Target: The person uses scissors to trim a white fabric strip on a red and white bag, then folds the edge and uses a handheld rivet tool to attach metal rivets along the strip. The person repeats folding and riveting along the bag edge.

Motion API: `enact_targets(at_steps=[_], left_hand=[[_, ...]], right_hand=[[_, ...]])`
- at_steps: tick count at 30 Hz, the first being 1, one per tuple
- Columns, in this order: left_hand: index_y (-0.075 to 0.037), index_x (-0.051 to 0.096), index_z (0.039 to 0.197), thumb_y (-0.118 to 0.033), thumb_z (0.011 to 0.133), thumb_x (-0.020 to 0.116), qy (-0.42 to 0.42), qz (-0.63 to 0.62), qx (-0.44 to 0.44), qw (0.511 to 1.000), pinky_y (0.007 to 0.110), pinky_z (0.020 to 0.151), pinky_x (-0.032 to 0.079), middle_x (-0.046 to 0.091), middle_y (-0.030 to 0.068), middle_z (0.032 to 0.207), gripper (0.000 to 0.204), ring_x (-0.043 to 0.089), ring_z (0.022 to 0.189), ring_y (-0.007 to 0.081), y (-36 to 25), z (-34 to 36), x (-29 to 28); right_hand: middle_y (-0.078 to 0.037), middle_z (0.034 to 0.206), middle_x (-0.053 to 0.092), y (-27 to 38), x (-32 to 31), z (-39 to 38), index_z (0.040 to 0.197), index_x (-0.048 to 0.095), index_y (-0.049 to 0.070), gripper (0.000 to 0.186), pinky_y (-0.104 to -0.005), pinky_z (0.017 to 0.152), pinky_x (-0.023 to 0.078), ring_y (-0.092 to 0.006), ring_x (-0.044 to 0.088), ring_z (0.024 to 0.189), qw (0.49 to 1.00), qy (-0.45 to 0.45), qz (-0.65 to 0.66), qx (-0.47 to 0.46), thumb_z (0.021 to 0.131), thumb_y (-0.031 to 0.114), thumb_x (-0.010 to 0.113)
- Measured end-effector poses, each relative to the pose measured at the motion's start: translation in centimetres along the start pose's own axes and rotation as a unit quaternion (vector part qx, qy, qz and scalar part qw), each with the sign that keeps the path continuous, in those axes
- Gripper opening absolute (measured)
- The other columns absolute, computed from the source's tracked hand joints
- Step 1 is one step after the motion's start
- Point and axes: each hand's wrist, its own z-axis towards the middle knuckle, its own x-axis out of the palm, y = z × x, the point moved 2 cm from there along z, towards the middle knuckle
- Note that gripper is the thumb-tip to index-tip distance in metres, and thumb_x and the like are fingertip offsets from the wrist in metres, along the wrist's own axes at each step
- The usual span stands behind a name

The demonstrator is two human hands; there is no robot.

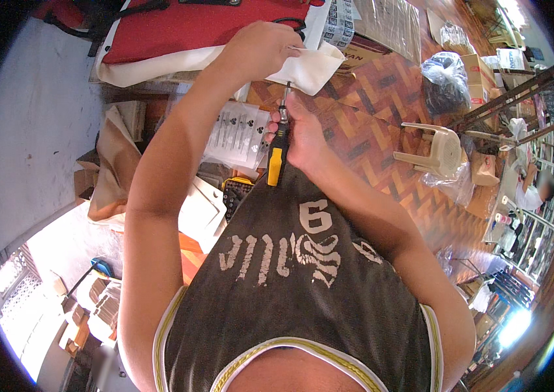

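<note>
The left hand (pixel 265 49) is grasping the upper edge of a cream-white flap (pixel 317 70) with bent fingers, and the flap is hanging out past the near edge of the tabletop work, beside a red fabric piece (pixel 205 31). Whether the flap is joined to the pale sheet (pixel 159 67) lying under the red piece is not possible to tell. The right hand (pixel 301 127) is wrapping around a black-and-yellow screwdriver (pixel 278 151), which is standing nearly in line with the body, its handle end pointing toward the dark shirt (pixel 290 261) and its metal tip pointing up at the flap's lower edge. Whether the tip is touching the flap or stopping just short is hard to judge.

The likeliest trouble seems to be the tip slipping: the flap is looking thin and limp, with nothing visible backing it, so a hard push could be skidding off or tearing it. The left fingers are sitting near the tip's line, so a slip could be jabbing them. A loose pinch could be letting the flap twist away. A black cord (pixel 293 24) is looping close to the left hand and could be snagging a finger.
</note>
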Motion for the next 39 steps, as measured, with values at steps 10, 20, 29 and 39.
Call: enact_targets(at_steps=[10, 20, 29, 39], left_hand=[[-0.008, 0.064, 0.119, -0.021, 0.083, 0.069, -0.245, 0.005, -0.101, 0.964, 0.043, 0.1, 0.041, 0.059, 0.0146, 0.126, 0.038, 0.053, 0.116, 0.0315, -7.4, -12.6, -1.6], [0.0, 0.053, 0.128, -0.047, 0.104, 0.047, -0.01, -0.685, -0.372, 0.626, 0.033, 0.069, 0.05, 0.069, 0.0139, 0.1, 0.054, 0.066, 0.086, 0.0212, -10.0, -21.3, 10.4], [-0.002, 0.051, 0.129, -0.033, 0.104, 0.052, -0.133, -0.81, -0.428, 0.378, 0.033, 0.06, 0.048, 0.061, 0.0074, 0.086, 0.04, 0.058, 0.066, 0.0207, -11.6, -20.2, 8.8], [0.0, 0.05, 0.129, -0.023, 0.097, 0.065, -0.233, -0.278, -0.405, 0.839, 0.033, 0.059, 0.049, 0.062, 0.0107, 0.086, 0.042, 0.061, 0.065, 0.0221, -11.9, -19.0, 10.2]], right_hand=[[-0.008, 0.1, 0.063, -0.5, 0.5, 1.6, 0.115, 0.059, 0.007, 0.019, -0.0426, 0.071, 0.053, -0.0249, 0.06, 0.083, 0.994, -0.033, 0.085, -0.065, 0.102, 0.018, 0.051], [-0.009, 0.109, 0.066, -0.6, -1.6, 2.6, 0.118, 0.061, 0.009, 0.026, -0.0436, 0.078, 0.054, -0.0264, 0.063, 0.092, 0.995, 0.057, 0.033, -0.078, 0.1, 0.028, 0.057], [-0.013, 0.115, 0.063, 0.6, 0.7, 2.2, 0.124, 0.058, 0.007, 0.028, -0.0452, 0.081, 0.055, -0.028, 0.062, 0.096, 0.996, 0.04, -0.047, -0.067, 0.103, 0.025, 0.052], [-0.011, 0.112, 0.066, 1.2, 0.2, 3.1, 0.119, 0.059, 0.007, 0.024, -0.0419, 0.074, 0.054, -0.0266, 0.063, 0.091, 0.995, 0.03, -0.078, -0.054, 0.102, 0.022, 0.054]])
